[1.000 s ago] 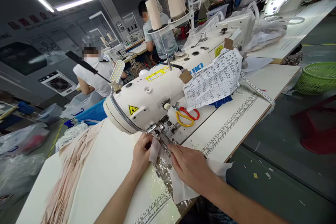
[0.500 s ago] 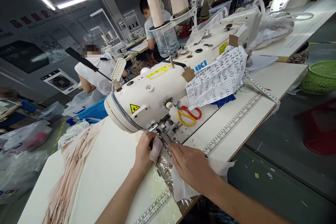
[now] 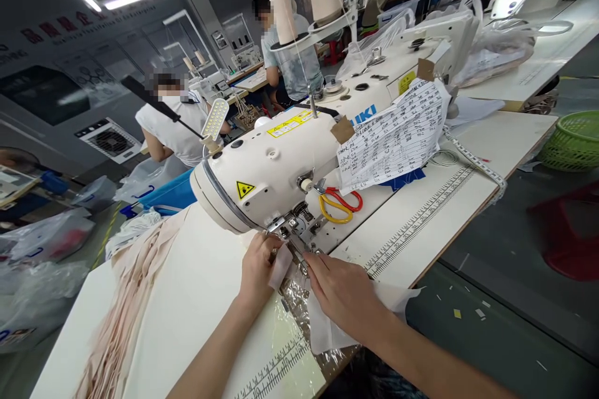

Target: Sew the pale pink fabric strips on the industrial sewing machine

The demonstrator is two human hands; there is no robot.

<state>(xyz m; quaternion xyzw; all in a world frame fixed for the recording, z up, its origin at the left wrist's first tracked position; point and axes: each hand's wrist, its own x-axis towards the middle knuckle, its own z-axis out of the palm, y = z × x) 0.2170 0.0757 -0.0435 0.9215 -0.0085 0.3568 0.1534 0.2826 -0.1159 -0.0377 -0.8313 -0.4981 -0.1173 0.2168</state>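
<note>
A white sewing machine (image 3: pixel 262 168) stands on the table, its needle area just beyond my hands. My left hand (image 3: pixel 258 265) is closed by the presser foot, fingers bent on a strip of pale pinkish fabric (image 3: pixel 281 266). My right hand (image 3: pixel 344 293) lies to the right of it, fingers together and pressing down at the metal guide (image 3: pixel 298 248). Pale fabric (image 3: pixel 325 327) hangs out from under that palm; my right fingertips are partly hidden. Clear plastic film (image 3: pixel 299 299) covers the table between the hands.
Red-and-yellow-handled scissors (image 3: pixel 337 207) rest beside the machine. A handwritten sheet (image 3: pixel 393 137) is taped to it. A tape measure (image 3: pixel 477 165) drapes over the table edge. Pink fabric strips (image 3: pixel 135 299) lie on the left. A green basket (image 3: pixel 573 143) stands at right. Other people sit at machines behind.
The view has shifted slightly, so the machine and table appear a little farther right. Both hands keep nearly the same places at the needle area.
</note>
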